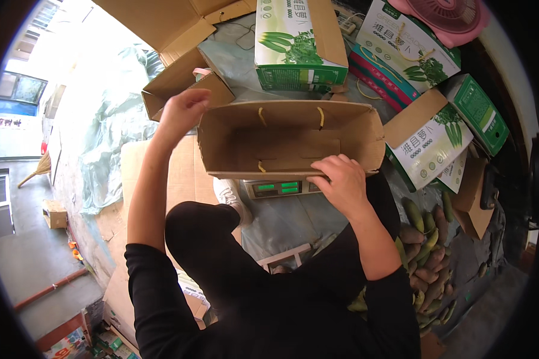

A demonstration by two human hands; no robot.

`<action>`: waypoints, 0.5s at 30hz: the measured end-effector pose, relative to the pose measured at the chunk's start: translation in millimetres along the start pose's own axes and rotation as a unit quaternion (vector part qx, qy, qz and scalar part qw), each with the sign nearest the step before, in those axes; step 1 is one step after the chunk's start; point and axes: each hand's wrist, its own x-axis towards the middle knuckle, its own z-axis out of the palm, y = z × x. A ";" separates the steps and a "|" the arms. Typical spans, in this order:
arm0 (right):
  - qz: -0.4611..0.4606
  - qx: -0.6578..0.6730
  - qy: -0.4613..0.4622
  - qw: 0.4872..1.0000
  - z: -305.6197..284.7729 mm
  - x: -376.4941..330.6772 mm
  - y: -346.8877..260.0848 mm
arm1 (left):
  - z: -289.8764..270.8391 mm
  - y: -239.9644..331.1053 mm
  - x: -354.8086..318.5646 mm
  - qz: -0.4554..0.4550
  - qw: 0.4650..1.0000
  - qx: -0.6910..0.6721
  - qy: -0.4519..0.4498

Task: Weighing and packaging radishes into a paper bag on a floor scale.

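Observation:
An open cardboard box (239, 140), long and empty inside, stands in front of me. Yellow cord handles (321, 118) show on its inner walls. My right hand (344, 182) grips the box's near rim toward the right, fingers over the edge and thumb outside. My left hand (184, 110) is raised beside the far left corner of the box. Its fingers are loosely bent, with a gap to the thumb and nothing visible in them. Beneath the box, a scale with lit green displays (275, 189) shows partly; its platform is hidden.
Green radishes and reddish-brown roots (428, 251) lie heaped at the right. Printed green-white cartons (299, 45) and a pink fan (446, 18) stand at the back. A smaller open box (176, 78) holds a pinkish roll at far left. Flattened cardboard (144, 173) covers the left floor.

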 end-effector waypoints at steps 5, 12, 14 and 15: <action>0.005 -0.006 -0.025 1.000 -4.3 1.2 -3.1 | -49.0 -107.7 58.0 -0.008 0.992 0.115 0.058; 0.023 -0.013 -0.042 0.999 -9.7 6.6 0.7 | -33.0 -140.5 79.4 -0.188 0.845 0.498 0.052; 0.026 -0.015 -0.038 0.999 -10.3 11.1 -2.6 | -44.1 -157.3 79.0 -0.157 0.830 0.530 0.075; 0.024 -0.015 -0.045 0.999 -9.3 12.4 -3.3 | -51.6 -164.7 83.9 -0.176 0.831 0.523 0.072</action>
